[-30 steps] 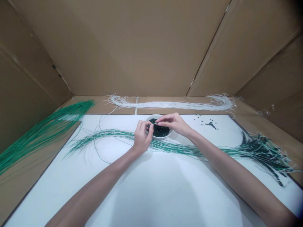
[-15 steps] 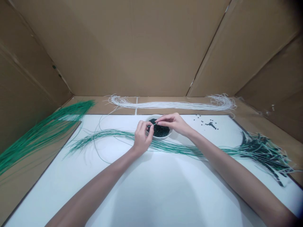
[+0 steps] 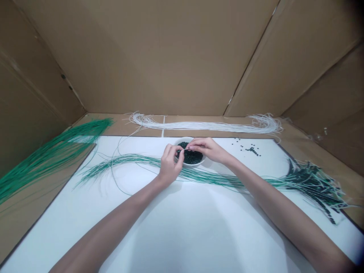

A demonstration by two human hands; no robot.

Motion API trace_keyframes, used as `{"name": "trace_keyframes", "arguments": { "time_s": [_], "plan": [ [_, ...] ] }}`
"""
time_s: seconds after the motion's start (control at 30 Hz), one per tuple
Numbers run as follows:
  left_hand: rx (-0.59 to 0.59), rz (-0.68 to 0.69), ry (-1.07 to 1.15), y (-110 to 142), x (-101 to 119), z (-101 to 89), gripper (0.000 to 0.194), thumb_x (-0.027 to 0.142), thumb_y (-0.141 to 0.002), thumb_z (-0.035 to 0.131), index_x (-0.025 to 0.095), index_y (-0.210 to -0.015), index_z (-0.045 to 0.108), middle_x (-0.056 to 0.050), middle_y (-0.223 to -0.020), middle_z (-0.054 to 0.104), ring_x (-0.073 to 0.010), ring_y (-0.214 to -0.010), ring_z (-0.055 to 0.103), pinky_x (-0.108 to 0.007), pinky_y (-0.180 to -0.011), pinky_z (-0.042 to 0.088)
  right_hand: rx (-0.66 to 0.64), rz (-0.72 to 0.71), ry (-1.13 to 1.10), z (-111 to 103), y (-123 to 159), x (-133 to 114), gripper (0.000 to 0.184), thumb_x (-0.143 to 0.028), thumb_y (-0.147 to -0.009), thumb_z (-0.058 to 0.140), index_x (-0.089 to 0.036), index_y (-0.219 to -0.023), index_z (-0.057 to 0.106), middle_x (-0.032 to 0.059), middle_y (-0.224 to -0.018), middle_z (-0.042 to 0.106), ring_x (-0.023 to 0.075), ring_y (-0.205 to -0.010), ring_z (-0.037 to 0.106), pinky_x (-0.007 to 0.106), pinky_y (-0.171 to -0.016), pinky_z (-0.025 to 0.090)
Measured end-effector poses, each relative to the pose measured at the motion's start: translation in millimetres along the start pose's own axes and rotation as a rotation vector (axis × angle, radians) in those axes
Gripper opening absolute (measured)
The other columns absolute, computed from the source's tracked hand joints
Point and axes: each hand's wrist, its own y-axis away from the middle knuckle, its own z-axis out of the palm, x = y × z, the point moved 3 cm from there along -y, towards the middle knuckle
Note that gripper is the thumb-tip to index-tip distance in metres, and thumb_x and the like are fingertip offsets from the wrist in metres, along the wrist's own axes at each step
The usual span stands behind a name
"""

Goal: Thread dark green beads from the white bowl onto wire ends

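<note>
Over a white bowl (image 3: 193, 165) of small dark green beads (image 3: 193, 156), both hands meet at their fingertips. My left hand (image 3: 170, 161) pinches a thin white cord (image 3: 185, 149), and a short piece of it spans the gap to the other hand. My right hand (image 3: 207, 148) has thumb and finger closed on the far end of that piece. Whether a bead sits between the right fingertips is too small to tell. A loose white strand loops out left of my left hand.
Green strands (image 3: 210, 176) cross the white board under my wrists, ending at the right in a dark beaded bunch (image 3: 315, 182). Loose beads (image 3: 252, 150) lie right of the bowl. Behind is a white cord bundle (image 3: 199, 126); more green strands (image 3: 57, 151) lie left. Cardboard walls (image 3: 159, 57) enclose the space.
The view has shifted very slightly. Both hands keep their pinch over the bowl, with only a small shift of the fingertips around the cord.
</note>
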Motion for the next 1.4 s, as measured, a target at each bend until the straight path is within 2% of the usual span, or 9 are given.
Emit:
{"name": "trace_keyframes", "arguments": {
  "time_s": [0.8,0.9,1.07,1.13,1.23,1.4],
  "plan": [
    [-0.013,0.000,0.002,0.7,0.0,-0.4,0.004,0.018,-0.080,0.046,0.018,-0.079,0.050,0.000,-0.071,0.045,-0.0101,-0.064,0.043,-0.021,-0.061,0.038,0.002,-0.030,0.037,1.0,0.1,-1.1,0.023,-0.030,-0.080,0.046,-0.014,-0.084,0.063,0.0057,-0.087,0.061,0.0158,-0.081,0.057,0.027,-0.074,0.042],
    [-0.011,0.006,-0.004,0.7,0.0,-0.3,0.004,0.017,-0.080,0.046,0.018,-0.078,0.049,0.000,-0.071,0.045,-0.0103,-0.064,0.043,-0.021,-0.060,0.038,-0.003,-0.063,0.151,0.1,0.7,-5.1,0.023,-0.029,-0.082,0.044,-0.016,-0.084,0.063,0.0055,-0.087,0.062,0.0154,-0.080,0.057,0.027,-0.074,0.042],
    [-0.041,0.035,-0.024,0.6,-0.4,1.9,0.005,0.017,-0.080,0.045,0.017,-0.078,0.049,-0.001,-0.072,0.045,-0.0106,-0.065,0.043,-0.023,-0.062,0.038,-0.052,-0.150,0.506,1.5,2.3,-11.6,0.027,-0.024,-0.085,0.038,-0.017,-0.087,0.063,0.0075,-0.087,0.061,0.0176,-0.082,0.055,0.028,-0.073,0.041],
    [-0.057,0.031,-0.023,0.7,-1.0,2.6,0.005,0.017,-0.080,0.045,0.017,-0.079,0.049,-0.001,-0.072,0.045,-0.0107,-0.065,0.044,-0.023,-0.063,0.039,-0.071,-0.162,0.546,3.1,2.6,-12.8,0.027,-0.023,-0.085,0.037,-0.017,-0.088,0.063,0.0075,-0.087,0.061,0.0178,-0.081,0.055,0.029,-0.073,0.041],
    [-0.070,0.022,-0.007,0.7,-1.1,2.8,0.005,0.018,-0.080,0.045,0.017,-0.080,0.050,-0.001,-0.074,0.046,-0.0104,-0.066,0.044,-0.022,-0.063,0.039,-0.069,-0.124,0.450,5.8,2.0,-12.6,0.025,-0.023,-0.084,0.039,-0.016,-0.087,0.063,0.0064,-0.085,0.062,0.0164,-0.079,0.056,0.028,-0.072,0.041],
    [-0.057,0.007,0.016,0.5,0.1,1.6,0.005,0.019,-0.081,0.046,0.017,-0.081,0.051,-0.001,-0.074,0.047,-0.0100,-0.066,0.045,-0.022,-0.062,0.039,0.008,-0.005,0.127,8.5,0.2,-5.4,0.022,-0.028,-0.080,0.047,-0.016,-0.085,0.064,0.0048,-0.085,0.064,0.0151,-0.077,0.058,0.027,-0.071,0.043]
  ]
}}
